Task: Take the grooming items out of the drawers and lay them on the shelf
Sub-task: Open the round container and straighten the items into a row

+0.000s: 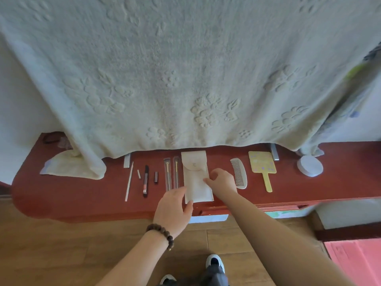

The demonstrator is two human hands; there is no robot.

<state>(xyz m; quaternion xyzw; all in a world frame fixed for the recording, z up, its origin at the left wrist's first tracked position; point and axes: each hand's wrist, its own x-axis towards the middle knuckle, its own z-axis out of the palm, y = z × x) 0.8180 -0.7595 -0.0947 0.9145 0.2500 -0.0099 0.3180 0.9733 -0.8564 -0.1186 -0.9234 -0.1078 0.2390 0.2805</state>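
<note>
A white snap-flap pouch point(194, 174) lies flat on the dark red shelf point(82, 195), between two packaged brushes point(171, 175) and a pale comb point(239, 176). My left hand point(174, 211) pinches the pouch's lower left corner. My right hand point(221, 181) grips its right edge. Farther right lie a yellow hand mirror point(262, 168) and a round white jar point(310, 165). To the left lie a dark pen-like stick point(146, 181), a small dark cap point(156, 177), a short white piece point(139, 174) and a long white stick point(129, 182).
A large cream embossed towel point(185, 79) hangs over the back of the shelf, its corner folded at the left point(72, 167). A drawer front point(274, 207) sits slightly out under the shelf edge. Wooden floor point(61, 244), my shoes point(214, 263) and a pink mat point(354, 261) lie below.
</note>
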